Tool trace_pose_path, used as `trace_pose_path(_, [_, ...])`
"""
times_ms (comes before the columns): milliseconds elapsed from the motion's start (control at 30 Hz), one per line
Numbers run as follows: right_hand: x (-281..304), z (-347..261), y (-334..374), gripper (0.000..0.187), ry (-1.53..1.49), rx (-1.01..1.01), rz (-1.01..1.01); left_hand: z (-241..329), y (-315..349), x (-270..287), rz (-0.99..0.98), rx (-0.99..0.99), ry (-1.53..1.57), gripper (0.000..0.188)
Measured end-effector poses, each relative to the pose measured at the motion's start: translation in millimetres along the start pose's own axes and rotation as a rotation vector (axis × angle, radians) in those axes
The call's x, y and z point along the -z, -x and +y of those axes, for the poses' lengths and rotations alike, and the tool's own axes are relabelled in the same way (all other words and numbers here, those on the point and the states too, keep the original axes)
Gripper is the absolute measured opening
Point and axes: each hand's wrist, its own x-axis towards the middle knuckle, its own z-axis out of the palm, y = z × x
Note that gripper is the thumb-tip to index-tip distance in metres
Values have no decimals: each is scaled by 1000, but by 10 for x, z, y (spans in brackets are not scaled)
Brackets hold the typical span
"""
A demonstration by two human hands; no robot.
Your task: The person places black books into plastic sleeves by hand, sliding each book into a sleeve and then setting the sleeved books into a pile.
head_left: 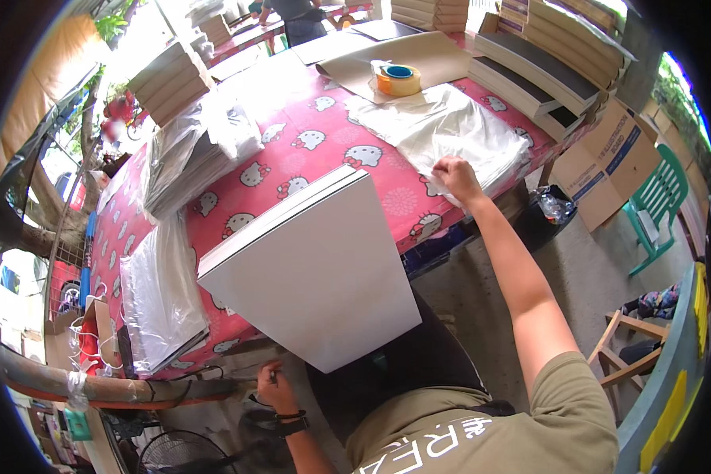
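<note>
1. The right hand [457, 178] has its fingers bent and bunched together at the near left edge of a pile of clear plastic sleeves [458, 130]; whether it grips one, I cannot tell.
2. The left hand [273, 387] hangs low, near the person's body, fingers curled; I cannot tell whether anything is inside it.
3. Between the hands, a thick stack of white boards [316, 276] stands tilted at the near edge of the surface [328, 130], its lower end over the person's lap.
4. The surface wears a pink patterned cover; the sleeves lie on its right half.
5. Just beyond them, a tape roll [400, 84] with a blue core sits on brown paper [438, 55].
6. At left lie plastic-wrapped stacks [162, 288], one nearer, one farther.
7. At far right, dark-topped boards [533, 63] are piled up.
8. Right of the surface, a green chair [660, 193] stands on the floor.
</note>
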Motion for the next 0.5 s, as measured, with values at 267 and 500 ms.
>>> trace_pose_path(267, [-50,270,-9,15,-648,-439,60,136,168,-290,-76,72,135,12])
trace_pose_path(500, [-9,285,-33,13,-745,-471,46,144,132,-263,-91,115,136,13])
